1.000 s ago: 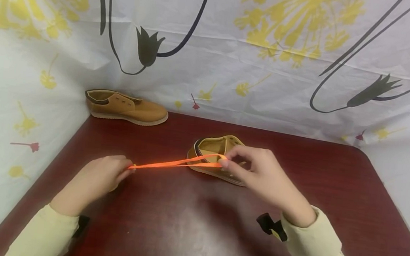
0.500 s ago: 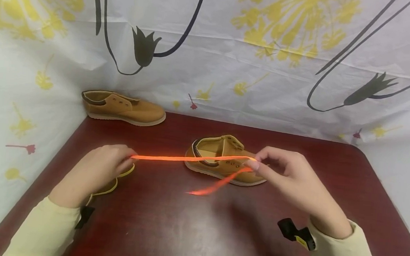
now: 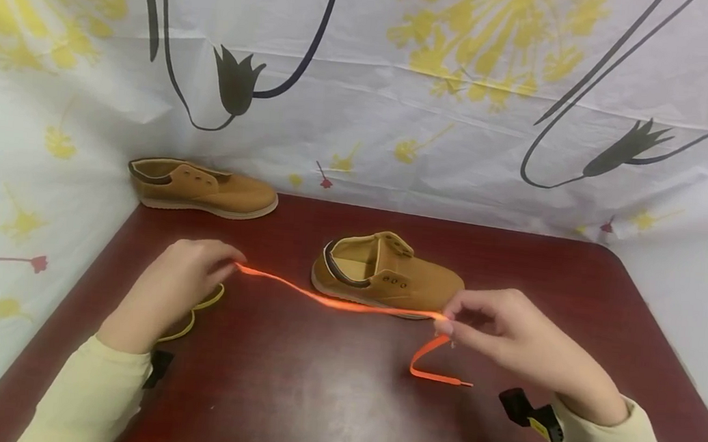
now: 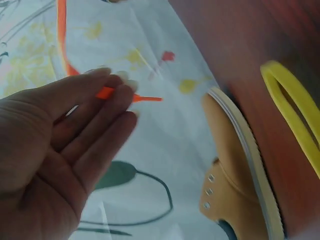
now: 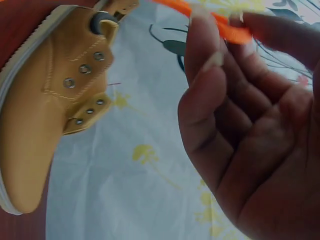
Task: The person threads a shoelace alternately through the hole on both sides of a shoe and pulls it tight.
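An orange shoelace (image 3: 342,305) stretches with a slight sag between my two hands, in front of a tan shoe (image 3: 430,279). Near one end, my left hand (image 3: 179,291) pinches it; in the left wrist view the lace's tip (image 4: 148,99) pokes out past the fingertips. My right hand (image 3: 515,338) pinches the lace between thumb and forefinger at the shoe's toe side, and its other end hangs loose below. The tan shoe stands unlaced, its toe to the right, with bare eyelets (image 5: 84,69) showing in the right wrist view.
A second unlaced tan shoe (image 3: 232,195) stands at the back left against the patterned cloth (image 3: 362,98). A yellow lace (image 3: 183,329) lies on the dark red table (image 3: 274,393), partly hidden by my left hand.
My right hand has moved right and down along the lace, spreading it out. One end came free and now dangles below that hand. My left hand rose slightly, uncovering the yellow lace.
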A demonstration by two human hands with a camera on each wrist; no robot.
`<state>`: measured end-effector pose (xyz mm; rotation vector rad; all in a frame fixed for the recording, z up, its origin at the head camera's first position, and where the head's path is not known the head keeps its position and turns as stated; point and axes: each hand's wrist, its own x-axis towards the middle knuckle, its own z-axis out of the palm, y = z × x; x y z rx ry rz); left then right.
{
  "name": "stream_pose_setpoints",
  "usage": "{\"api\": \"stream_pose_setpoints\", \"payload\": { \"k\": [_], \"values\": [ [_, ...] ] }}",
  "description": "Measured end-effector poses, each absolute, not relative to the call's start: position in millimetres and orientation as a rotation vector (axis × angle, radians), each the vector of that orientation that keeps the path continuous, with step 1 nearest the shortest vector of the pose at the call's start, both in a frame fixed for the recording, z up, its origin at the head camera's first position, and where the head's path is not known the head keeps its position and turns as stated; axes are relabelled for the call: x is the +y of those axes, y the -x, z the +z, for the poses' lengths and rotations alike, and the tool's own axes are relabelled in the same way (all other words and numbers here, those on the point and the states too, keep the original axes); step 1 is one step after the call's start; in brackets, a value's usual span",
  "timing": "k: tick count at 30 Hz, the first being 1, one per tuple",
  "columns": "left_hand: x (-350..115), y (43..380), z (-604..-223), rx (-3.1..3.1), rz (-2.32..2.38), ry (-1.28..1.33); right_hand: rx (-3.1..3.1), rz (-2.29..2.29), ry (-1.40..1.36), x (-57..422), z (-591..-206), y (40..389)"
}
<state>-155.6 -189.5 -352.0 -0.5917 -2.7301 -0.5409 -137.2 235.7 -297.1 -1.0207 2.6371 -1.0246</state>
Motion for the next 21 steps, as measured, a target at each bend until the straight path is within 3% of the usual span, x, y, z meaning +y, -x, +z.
{"api": "stream_pose_setpoints", "payload": {
  "k": [9, 21],
  "values": [
    [-150, 165, -348, -2.368, -0.781, 0.677, 2.497, -0.92, 1.234, 227, -320, 141],
    [-96, 171, -346, -2.207, -0.993, 0.829, 2.445, -0.852, 1.186, 213, -343, 146]
  ]
}}
